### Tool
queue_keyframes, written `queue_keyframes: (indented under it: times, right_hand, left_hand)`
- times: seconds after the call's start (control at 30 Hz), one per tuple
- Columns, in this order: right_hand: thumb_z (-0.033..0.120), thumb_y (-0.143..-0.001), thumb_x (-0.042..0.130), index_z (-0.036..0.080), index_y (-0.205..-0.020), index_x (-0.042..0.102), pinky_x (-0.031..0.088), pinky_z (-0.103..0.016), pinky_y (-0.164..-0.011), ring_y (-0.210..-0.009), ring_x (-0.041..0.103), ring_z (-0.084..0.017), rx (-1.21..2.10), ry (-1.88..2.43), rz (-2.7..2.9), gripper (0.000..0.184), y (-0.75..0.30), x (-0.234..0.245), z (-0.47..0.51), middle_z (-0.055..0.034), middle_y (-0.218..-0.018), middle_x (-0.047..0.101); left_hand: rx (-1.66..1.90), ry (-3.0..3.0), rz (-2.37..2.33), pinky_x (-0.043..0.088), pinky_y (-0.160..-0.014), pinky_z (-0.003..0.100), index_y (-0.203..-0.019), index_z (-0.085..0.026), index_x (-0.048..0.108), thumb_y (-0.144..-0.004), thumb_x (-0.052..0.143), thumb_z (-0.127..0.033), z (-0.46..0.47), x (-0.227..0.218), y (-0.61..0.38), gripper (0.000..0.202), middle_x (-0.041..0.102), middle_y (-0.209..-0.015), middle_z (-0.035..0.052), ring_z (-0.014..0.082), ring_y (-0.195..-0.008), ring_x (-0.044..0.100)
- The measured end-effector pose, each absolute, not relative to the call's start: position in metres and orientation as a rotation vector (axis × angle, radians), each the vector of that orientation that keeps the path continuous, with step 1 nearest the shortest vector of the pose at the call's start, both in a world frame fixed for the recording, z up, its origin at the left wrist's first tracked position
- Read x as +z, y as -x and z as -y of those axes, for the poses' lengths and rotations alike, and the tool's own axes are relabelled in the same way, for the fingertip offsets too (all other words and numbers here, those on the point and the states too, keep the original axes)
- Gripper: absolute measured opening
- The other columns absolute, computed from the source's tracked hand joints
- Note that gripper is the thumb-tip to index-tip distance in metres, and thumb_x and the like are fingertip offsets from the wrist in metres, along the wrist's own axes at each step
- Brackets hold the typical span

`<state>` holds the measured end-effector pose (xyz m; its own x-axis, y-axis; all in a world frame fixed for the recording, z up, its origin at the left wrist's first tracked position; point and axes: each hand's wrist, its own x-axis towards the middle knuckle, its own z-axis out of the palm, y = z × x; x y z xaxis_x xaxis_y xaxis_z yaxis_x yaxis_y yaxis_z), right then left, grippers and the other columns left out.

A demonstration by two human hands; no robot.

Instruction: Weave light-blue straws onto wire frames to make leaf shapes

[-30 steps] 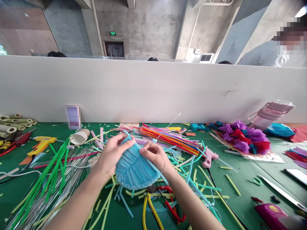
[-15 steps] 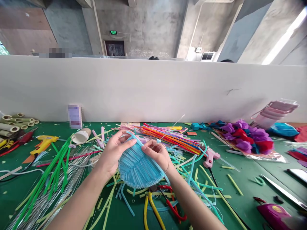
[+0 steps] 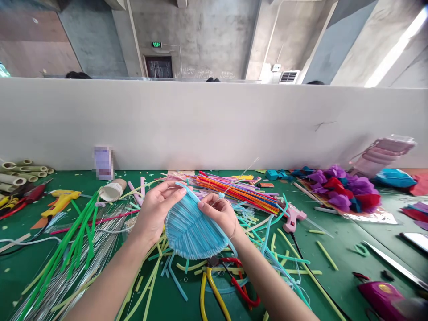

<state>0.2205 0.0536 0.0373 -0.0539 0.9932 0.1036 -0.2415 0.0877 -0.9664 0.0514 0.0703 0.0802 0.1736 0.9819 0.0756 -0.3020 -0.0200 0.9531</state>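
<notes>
Between my hands is a blue leaf shape point(image 3: 197, 234) made of pipe cleaners laid in slanting rows from a middle rib. My left hand point(image 3: 157, 211) pinches its upper left edge, thumb in front and fingers behind. At the upper right edge, my right hand point(image 3: 220, 214) grips the leaf, where a blue pipe cleaner strip point(image 3: 217, 227) runs along the border. A thin wire point(image 3: 242, 171) sticks up from behind my right fingers. Below the leaf lie yellow-handled pliers point(image 3: 214, 290) and a red-handled tool point(image 3: 245, 290).
Orange and red pipe cleaners point(image 3: 240, 194) lie behind my hands. Green pipe cleaners point(image 3: 78, 232) and silver wires point(image 3: 83, 263) spread at left, near a yellow glue gun point(image 3: 62, 200). A pink glue gun point(image 3: 294, 217), purple petals point(image 3: 339, 200) and a long blade point(image 3: 397, 265) are at right. A white partition point(image 3: 214, 125) stands behind.
My left thumb has slid slightly left along the leaf's edge. The leaf has tilted a little, its lower edge slightly higher. My right hand keeps nearly the same place.
</notes>
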Motion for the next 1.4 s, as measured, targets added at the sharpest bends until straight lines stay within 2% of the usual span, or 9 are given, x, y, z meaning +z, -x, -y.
queue_keyframes:
  times: [0.2, 0.37, 0.67, 0.73, 0.83, 0.97, 1.17, 1.23, 1.4]
  right_hand:
    - [0.051, -0.066, 0.08, 0.018, -0.069, 0.06, 0.033, -0.026, -0.056, -0.057, 0.044, -0.011, 1.273, 0.957, 1.176, 0.038, -0.219, 0.036, -0.053, 0.0026, -0.062, 0.054]
    - [0.052, -0.069, 0.078, 0.018, -0.07, 0.06, 0.033, -0.026, -0.056, -0.056, 0.044, -0.011, 1.236, 0.984, 1.211, 0.038, -0.219, 0.035, -0.052, 0.0022, -0.061, 0.055]
    - [0.05, -0.069, 0.079, 0.018, -0.068, 0.06, 0.035, -0.026, -0.056, -0.056, 0.044, -0.011, 1.225, 0.951, 1.185, 0.037, -0.214, 0.039, -0.049, 0.0031, -0.061, 0.052]
    - [0.048, -0.072, 0.078, 0.018, -0.073, 0.062, 0.036, -0.025, -0.057, -0.057, 0.045, -0.01, 1.262, 0.906, 1.195, 0.034, -0.215, 0.041, -0.046, 0.0035, -0.062, 0.053]
    - [0.041, -0.076, 0.077, 0.017, -0.085, 0.068, 0.042, -0.024, -0.064, -0.066, 0.054, -0.012, 1.43, 0.763, 1.209, 0.027, -0.222, 0.046, -0.041, 0.0011, -0.072, 0.061]
    - [0.034, -0.073, 0.08, 0.016, -0.1, 0.072, 0.047, -0.027, -0.076, -0.08, 0.062, -0.015, 1.688, 0.631, 1.226, 0.034, -0.235, 0.052, -0.039, -0.0035, -0.086, 0.068]
    - [0.04, -0.074, 0.079, 0.019, -0.104, 0.07, 0.047, -0.024, -0.062, -0.066, 0.06, -0.011, 1.513, 0.783, 1.034, 0.037, -0.228, 0.052, -0.043, -0.0013, -0.087, 0.069]
    - [0.041, -0.075, 0.078, 0.021, -0.106, 0.069, 0.047, -0.023, -0.058, -0.06, 0.059, -0.009, 1.452, 0.775, 1.036, 0.038, -0.225, 0.054, -0.043, 0.0002, -0.084, 0.068]
    - [0.049, -0.08, 0.072, 0.018, -0.091, 0.068, 0.043, -0.02, -0.053, -0.057, 0.055, -0.008, 1.452, 0.8, 1.097, 0.033, -0.224, 0.057, -0.041, 0.0021, -0.073, 0.062]
  left_hand:
    - [1.288, -1.252, -0.97, 0.051, -0.067, 0.021, -0.088, -0.016, 0.071, -0.07, 0.083, -0.033, -0.074, 0.079, -0.046, 0.027, 0.074, -0.081, 0.0033, 0.0155, -0.074, 0.068]
    - [1.309, -1.384, -1.007, 0.053, -0.072, 0.026, -0.089, -0.018, 0.073, -0.07, 0.082, -0.034, -0.078, 0.076, -0.044, 0.028, 0.076, -0.088, 0.0071, 0.021, -0.082, 0.07]
    - [1.397, -1.684, -1.127, 0.049, -0.074, 0.024, -0.086, -0.022, 0.074, -0.081, 0.072, -0.036, -0.071, 0.077, -0.045, 0.015, 0.075, -0.091, 0.0051, 0.0214, -0.084, 0.069]
    - [1.414, -1.696, -1.129, 0.048, -0.075, 0.024, -0.086, -0.022, 0.074, -0.081, 0.072, -0.035, -0.072, 0.077, -0.044, 0.015, 0.074, -0.092, 0.0047, 0.0212, -0.085, 0.068]
    - [1.396, -1.594, -1.055, 0.048, -0.073, 0.023, -0.087, -0.021, 0.072, -0.079, 0.074, -0.035, -0.076, 0.078, -0.041, 0.016, 0.073, -0.09, 0.0041, 0.0196, -0.084, 0.067]
    - [1.34, -1.369, -0.956, 0.047, -0.066, 0.02, -0.088, -0.02, 0.071, -0.074, 0.08, -0.034, -0.079, 0.082, -0.039, 0.022, 0.072, -0.087, 0.0027, 0.0147, -0.076, 0.064]
    - [1.121, -1.102, -0.86, 0.048, -0.059, 0.021, -0.085, -0.018, 0.072, -0.062, 0.088, -0.033, -0.073, 0.084, -0.046, 0.031, 0.07, -0.072, 0.0006, 0.0125, -0.062, 0.062]
    - [1.036, -1.127, -0.838, 0.05, -0.06, 0.023, -0.086, -0.018, 0.072, -0.064, 0.087, -0.034, -0.071, 0.082, -0.048, 0.031, 0.071, -0.073, 0.002, 0.0142, -0.063, 0.064]
    - [1.127, -1.279, -0.894, 0.049, -0.063, 0.021, -0.086, -0.019, 0.071, -0.07, 0.083, -0.035, -0.071, 0.077, -0.049, 0.026, 0.072, -0.077, 0.0022, 0.014, -0.068, 0.063]
